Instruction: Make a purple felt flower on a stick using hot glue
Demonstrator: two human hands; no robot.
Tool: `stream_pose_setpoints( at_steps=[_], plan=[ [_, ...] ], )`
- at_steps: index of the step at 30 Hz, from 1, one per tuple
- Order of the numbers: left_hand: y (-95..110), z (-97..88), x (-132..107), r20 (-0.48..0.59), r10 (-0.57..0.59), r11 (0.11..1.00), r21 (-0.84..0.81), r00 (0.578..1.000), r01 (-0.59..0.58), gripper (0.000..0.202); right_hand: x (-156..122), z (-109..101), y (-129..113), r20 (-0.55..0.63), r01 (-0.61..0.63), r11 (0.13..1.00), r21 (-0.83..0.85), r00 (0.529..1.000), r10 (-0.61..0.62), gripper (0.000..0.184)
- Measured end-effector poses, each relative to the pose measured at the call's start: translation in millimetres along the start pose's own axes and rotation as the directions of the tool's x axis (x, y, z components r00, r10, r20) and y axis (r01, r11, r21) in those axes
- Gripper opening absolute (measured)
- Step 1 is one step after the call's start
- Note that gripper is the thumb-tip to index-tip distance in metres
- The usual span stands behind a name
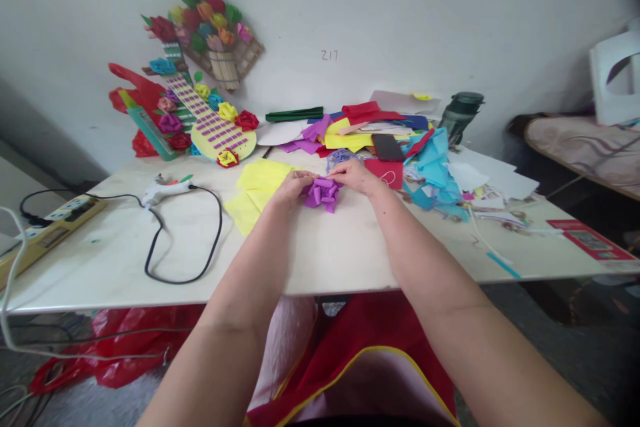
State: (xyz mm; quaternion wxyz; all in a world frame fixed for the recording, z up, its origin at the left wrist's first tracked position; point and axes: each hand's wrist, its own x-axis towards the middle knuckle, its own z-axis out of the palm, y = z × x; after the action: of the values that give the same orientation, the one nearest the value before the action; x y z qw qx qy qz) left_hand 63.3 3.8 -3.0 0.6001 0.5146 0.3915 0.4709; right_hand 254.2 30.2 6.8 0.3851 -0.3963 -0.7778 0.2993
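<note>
Between my two hands, low over the white table, is a bunch of purple crepe paper petals [323,195] with rolled edges. My left hand [295,185] pinches its left side, fingertips pressed together. From the right, my right hand [354,175] grips the upper right edge between thumb and fingers. Just left of my left hand lies a sheet of yellow crepe paper [250,190], partly under my forearm. A small tangle of bluish-purple mesh or string [343,157] sits right behind my hands. Close to my right hand is a red card [393,175] with a white string loop.
A white glue gun [167,192] with a looped black cord lies at left, near a power strip [57,220]. Behind stand a paper-flower guitar [220,130] and other paper flowers. Coloured paper scraps, a phone [387,147], blue crepe paper [433,163] and a dark bottle [461,117] occupy the back right.
</note>
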Motion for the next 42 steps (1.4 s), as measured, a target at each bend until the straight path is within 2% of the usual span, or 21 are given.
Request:
stream_pose_setpoints(
  at_steps=[6,13,18,21,32,38,42],
  plan=[
    [-1.5,0.7,0.8,0.000,-0.003,1.000,-0.012,1.000,0.003,0.017,0.2,-0.8,0.0,-0.031,0.061,0.998,-0.031,0.998,-0.061,0.013],
    [-3.1,0.4,2.2,-0.024,-0.039,0.999,0.033,0.999,0.040,0.022,1.4,-0.1,-0.4,-0.042,0.054,0.998,-0.032,0.998,-0.055,0.013],
    [-3.5,-4.2,3.3,0.009,-0.006,0.998,0.069,1.000,0.006,0.016,-0.3,-0.6,-3.5,0.018,0.010,1.000,-0.001,1.000,-0.010,0.013],
    [-3.0,-5.8,3.3,-0.002,-0.027,0.997,0.076,1.000,0.027,0.011,-2.2,-2.1,-4.8,0.063,-0.034,0.999,0.024,0.998,0.032,0.014],
    [1.4,-3.3,0.6,-0.005,-0.052,0.997,0.049,0.999,0.052,0.009,-3.0,-6.2,-8.1,0.116,-0.065,0.997,-0.050,0.991,0.070,0.014],
    [1.6,-3.7,0.9,-0.006,-0.053,0.997,0.051,0.999,0.053,0.010,-2.5,-5.4,-5.1,0.105,-0.052,0.997,-0.061,0.993,0.058,0.016],
    [2.3,-2.7,0.9,-0.018,-0.066,0.996,0.059,0.998,0.067,0.009,-0.7,-5.5,-1.5,0.091,0.012,0.997,-0.073,0.996,-0.006,0.014]
  ],
)
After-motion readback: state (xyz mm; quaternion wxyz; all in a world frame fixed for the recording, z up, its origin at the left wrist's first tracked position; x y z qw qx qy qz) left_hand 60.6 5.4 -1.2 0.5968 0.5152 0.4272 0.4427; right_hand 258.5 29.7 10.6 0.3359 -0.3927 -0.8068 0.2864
